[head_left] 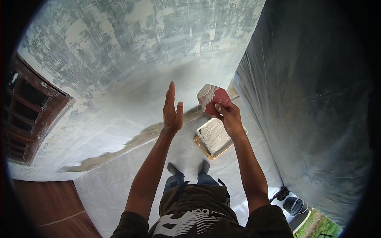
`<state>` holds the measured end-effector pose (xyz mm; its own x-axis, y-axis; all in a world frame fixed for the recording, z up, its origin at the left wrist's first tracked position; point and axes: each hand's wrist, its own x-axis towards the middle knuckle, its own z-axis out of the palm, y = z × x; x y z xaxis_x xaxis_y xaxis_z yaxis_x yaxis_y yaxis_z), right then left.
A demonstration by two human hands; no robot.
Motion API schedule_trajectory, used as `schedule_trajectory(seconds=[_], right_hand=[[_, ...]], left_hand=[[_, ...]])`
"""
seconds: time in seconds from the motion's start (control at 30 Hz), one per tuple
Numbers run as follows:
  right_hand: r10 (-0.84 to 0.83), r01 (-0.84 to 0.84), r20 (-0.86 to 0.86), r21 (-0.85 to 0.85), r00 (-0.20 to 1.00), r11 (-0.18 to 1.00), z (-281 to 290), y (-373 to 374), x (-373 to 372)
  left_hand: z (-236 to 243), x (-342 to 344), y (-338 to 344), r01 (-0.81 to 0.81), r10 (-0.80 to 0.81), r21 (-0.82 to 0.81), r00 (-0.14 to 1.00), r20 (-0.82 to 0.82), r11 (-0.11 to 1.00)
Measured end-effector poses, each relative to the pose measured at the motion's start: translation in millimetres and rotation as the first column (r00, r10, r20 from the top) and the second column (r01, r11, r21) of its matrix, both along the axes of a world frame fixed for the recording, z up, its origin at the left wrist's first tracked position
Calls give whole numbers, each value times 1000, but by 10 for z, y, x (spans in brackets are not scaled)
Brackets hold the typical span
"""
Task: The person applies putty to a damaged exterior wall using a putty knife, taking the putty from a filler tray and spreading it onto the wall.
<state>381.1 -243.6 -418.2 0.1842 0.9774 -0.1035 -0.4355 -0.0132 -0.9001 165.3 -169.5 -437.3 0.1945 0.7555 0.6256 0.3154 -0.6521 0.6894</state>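
Note:
My right hand (230,119) grips a red flat scraper (218,95) with white paste smeared along its upper left part. My left hand (173,107) is raised upright in front of the pale patched wall (139,35), fingers stretched out and holding nothing, to the left of the scraper. Below the scraper, on the floor beyond my feet, lies a square tray (214,135) full of white paste, sitting on a tan board or sheet and partly hidden by my right hand and forearm.
A brown framed window (35,115) is at left. Clear plastic sheeting (301,111) hangs down the right side. A reddish-brown ribbed surface (47,202) is at lower left. A dark bucket (293,204) stands at lower right, near grass. My socked feet are on the grey tiled floor (254,158).

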Motion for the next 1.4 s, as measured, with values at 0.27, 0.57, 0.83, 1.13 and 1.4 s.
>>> schedule_trajectory(seconds=[0.27,0.57,0.83,1.13,1.4], right_hand=[[-38,59,75,-295,996,954,-1289,-486,521],[158,244,632,-501,759,830,-2745,-862,598],[308,79,919,-336,244,939,-3729,-573,-94],[344,112,933,-355,106,928,-4481,-446,-645],[278,81,871,-337,405,938,-4021,-811,-642]], left_hand=[[-1054,353,-515,-27,-2,-261,994,-110,965],[-2098,397,-698,-65,-25,-491,984,-176,869],[-2930,199,-790,-122,-62,-628,963,-263,768],[-3405,41,-844,-57,-160,-683,955,-250,728],[-3495,-38,-912,-54,-116,-687,973,-200,725]])
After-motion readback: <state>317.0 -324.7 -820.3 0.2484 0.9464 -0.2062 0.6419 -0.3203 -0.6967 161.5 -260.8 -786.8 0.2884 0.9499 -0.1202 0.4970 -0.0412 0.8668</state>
